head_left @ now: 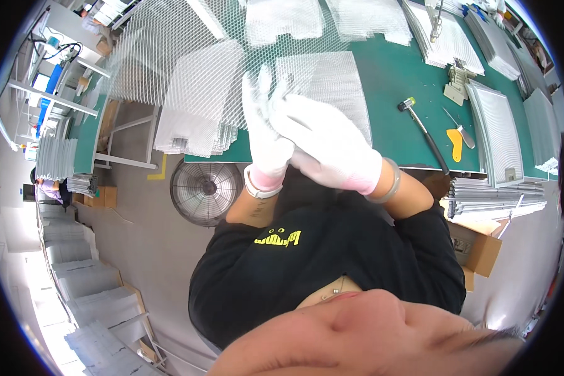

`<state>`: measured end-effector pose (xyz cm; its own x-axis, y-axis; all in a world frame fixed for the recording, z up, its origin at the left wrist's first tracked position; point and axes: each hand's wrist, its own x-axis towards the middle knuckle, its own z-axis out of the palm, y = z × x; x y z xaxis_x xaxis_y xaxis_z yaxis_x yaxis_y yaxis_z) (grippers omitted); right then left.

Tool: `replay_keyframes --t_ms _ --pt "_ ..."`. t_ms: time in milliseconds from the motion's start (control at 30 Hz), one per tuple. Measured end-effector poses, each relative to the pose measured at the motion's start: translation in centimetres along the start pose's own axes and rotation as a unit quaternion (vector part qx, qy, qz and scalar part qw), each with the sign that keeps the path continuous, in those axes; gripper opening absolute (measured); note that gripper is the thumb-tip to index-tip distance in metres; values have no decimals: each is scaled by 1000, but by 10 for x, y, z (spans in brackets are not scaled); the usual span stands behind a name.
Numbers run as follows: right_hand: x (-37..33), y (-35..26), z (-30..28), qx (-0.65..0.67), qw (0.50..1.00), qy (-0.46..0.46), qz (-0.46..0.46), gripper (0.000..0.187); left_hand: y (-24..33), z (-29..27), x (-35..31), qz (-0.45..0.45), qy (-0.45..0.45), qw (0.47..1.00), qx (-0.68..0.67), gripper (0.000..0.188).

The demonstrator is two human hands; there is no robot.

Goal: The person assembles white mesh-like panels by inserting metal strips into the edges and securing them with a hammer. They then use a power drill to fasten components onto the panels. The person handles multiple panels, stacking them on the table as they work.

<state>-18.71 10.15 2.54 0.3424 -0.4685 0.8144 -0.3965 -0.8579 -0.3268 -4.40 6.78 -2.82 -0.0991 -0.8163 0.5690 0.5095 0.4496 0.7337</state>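
Observation:
A large sheet of open metal mesh [169, 47] is raised at a tilt over the table, its near edge at my hands. My left hand [266, 135], in a white glove, is closed on that edge, fingers reaching up along the mesh. Close against it, my right hand [332, 141], also gloved, has its fingers pressed together at the same edge; its fingertips are partly hidden. Under the raised sheet lie a stack of pale mesh panels [197, 94] at the left and another mesh panel [338, 84] behind my hands.
On the green table [388, 81] lie a hammer [423, 128], a yellow scraper [454, 144] and a framed mesh panel [498, 135]. More mesh stacks [282, 22] stand farther back. A round floor fan [208, 188] is below the table's left edge; a cardboard box [482, 254] is at right.

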Motion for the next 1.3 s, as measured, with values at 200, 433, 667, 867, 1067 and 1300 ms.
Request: replay_keyframes --t_ms 200,433,667,867,1067,1300 --pt "-22 7 -21 -104 994 8 31 54 3 -41 -4 -80 127 989 14 58" --pt "-88 62 -50 -55 891 66 447 77 -15 -62 -15 -191 93 970 117 73" --pt "-120 88 -24 -153 874 5 461 74 -60 -76 -14 -35 -43 779 624 84" --pt "-131 109 -10 -201 856 -34 476 70 -80 -91 -14 -50 -80 739 667 75" --pt "-141 117 -4 -216 841 -65 492 68 -90 -93 -15 -83 -103 704 698 74" --pt "-150 125 3 -217 840 -68 493 64 -104 -100 -21 -78 -102 699 704 72"
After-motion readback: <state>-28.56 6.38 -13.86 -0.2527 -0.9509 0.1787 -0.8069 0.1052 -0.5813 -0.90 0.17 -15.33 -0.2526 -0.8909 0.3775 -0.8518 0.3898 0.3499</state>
